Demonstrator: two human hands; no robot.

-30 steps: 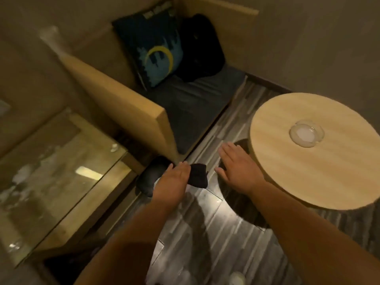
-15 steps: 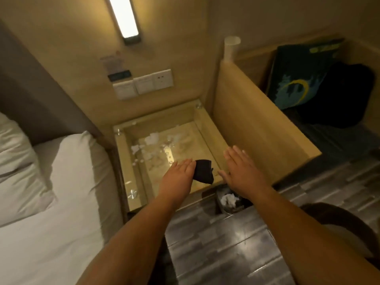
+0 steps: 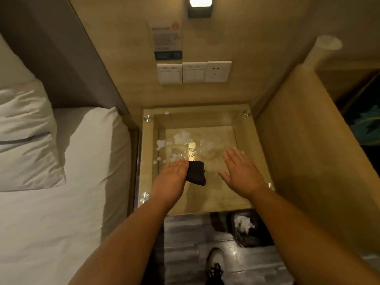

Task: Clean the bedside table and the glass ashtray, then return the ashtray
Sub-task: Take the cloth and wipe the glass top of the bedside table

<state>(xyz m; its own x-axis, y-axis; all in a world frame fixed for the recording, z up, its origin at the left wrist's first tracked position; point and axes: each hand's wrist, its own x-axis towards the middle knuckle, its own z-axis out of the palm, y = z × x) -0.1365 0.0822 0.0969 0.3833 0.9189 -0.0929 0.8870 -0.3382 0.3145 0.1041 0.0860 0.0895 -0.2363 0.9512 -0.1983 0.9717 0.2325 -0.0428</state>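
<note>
Over the desk (image 3: pixel 242 120) now, I'd swung from the sofa: left hand (image 3: pixel 172 177) pinched the cloth (image 3: pixel 197 175), right hand (image 3: pixel 242 171) spread, wiping could start.

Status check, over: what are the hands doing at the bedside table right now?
Left hand holds dark cloth over the bedside table. Right hand open, empty. Wet smears on glass top. No ashtray in view.

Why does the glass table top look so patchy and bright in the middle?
Head view: the wall lamp above reflects as glare on the glass top, among wet droplets; the warm light is dim, and the wide lens bends the bed and walls outward.
</note>
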